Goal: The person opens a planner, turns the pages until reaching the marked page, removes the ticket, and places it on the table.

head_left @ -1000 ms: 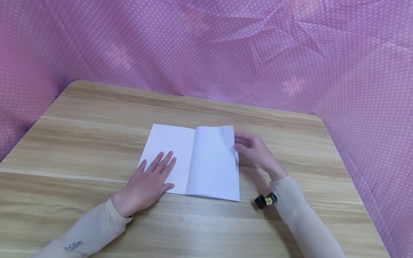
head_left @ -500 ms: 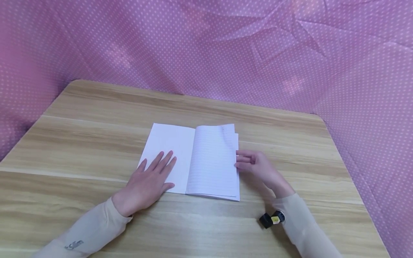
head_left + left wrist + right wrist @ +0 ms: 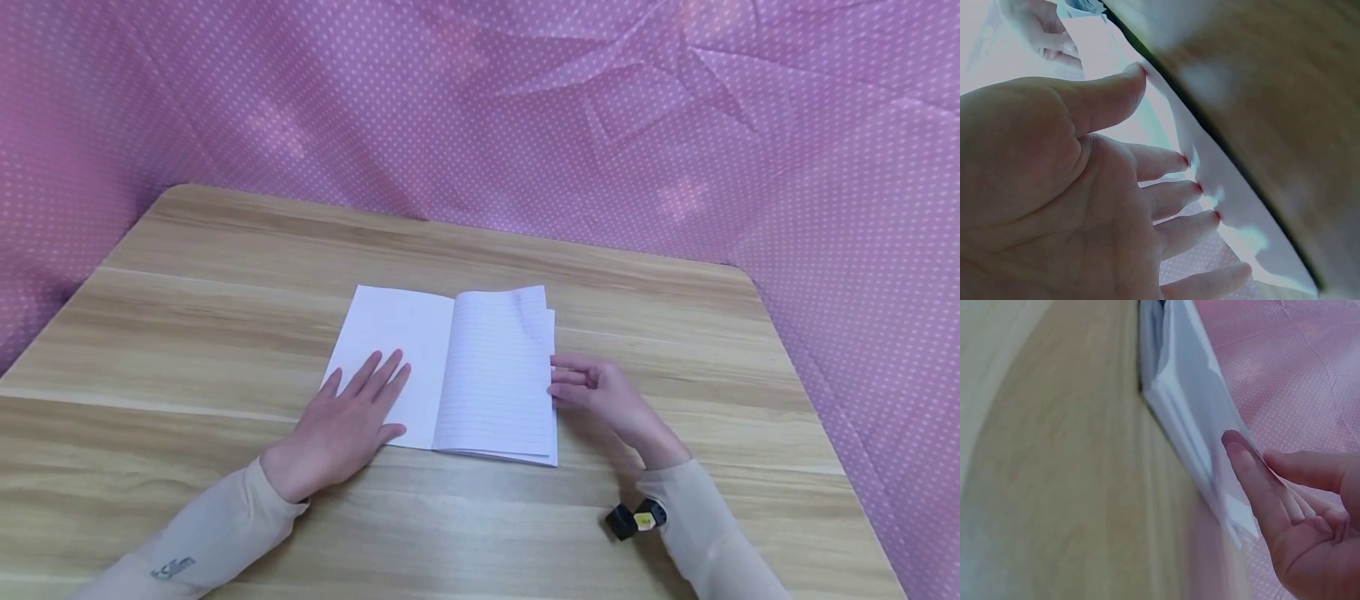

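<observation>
An open notebook [image 3: 491, 367] lies on the wooden table, a plain white page on its left and a lined page on its right. My left hand [image 3: 337, 429] rests on the plain page with its fingers spread; the left wrist view shows its palm side and straight fingers [image 3: 1172, 200] touching the paper. At the notebook's right edge, my right hand [image 3: 615, 404] pinches the lined page. In the right wrist view this page [image 3: 1194, 375] stands lifted from the stack beneath, its edge between thumb and fingers [image 3: 1250, 478].
Wood-grain table [image 3: 225, 350] surrounds the notebook. A pink dotted cloth [image 3: 450, 108] hangs behind and at both sides of it. A small black device [image 3: 633, 521] with a yellow label sits at my right wrist.
My right hand has slid down the notebook's right edge toward me. The lined page's right edge has risen, exposing a strip of the sheet below. My left hand stays put.
</observation>
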The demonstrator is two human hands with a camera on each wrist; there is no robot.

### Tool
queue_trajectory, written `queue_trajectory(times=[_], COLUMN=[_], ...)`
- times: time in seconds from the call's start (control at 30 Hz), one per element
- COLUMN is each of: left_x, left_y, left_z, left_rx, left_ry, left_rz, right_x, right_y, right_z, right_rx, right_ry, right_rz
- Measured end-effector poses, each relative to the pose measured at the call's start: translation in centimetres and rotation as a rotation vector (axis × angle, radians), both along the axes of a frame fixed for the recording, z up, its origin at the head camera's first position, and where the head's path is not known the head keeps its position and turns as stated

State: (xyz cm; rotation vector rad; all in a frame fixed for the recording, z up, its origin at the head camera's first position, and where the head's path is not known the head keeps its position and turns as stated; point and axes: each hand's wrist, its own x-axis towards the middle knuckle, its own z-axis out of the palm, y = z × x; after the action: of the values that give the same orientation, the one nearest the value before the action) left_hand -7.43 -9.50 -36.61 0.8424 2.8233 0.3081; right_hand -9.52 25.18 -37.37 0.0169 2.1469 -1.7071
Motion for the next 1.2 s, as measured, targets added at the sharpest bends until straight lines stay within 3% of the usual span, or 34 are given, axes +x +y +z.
queue_trajectory(times=[0.43,0.63,0.87,0.97,1.2], left_x=[0.1,0.4,1.1,1.5,1.8], left_y=[0.0,0.7,1.8,2.2,2.4], left_z=[0.5,1.1,2.5,3.1,4.2], left_rx=[0.045,0.122,0.214,0.254,0.354], left_ry=[0.032,0.112,0.174,0.207,0.388], left_rz=[-0.016,-0.047,-0.051,-0.069,-0.099], right_x=[1.0,1.3,1.2,1.1,1.0], right_y=[-2.1,-4.1,-6.5,-7.5,-9.5], right_z=[2.4,3.3,3.8,3.7,3.4], right_rx=[-0.069,-0.137,-0.288,-0.3,-0.231], right_ry=[0.109,0.198,0.307,0.355,0.446], right_rz=[0.012,0.015,0.142,0.217,0.313])
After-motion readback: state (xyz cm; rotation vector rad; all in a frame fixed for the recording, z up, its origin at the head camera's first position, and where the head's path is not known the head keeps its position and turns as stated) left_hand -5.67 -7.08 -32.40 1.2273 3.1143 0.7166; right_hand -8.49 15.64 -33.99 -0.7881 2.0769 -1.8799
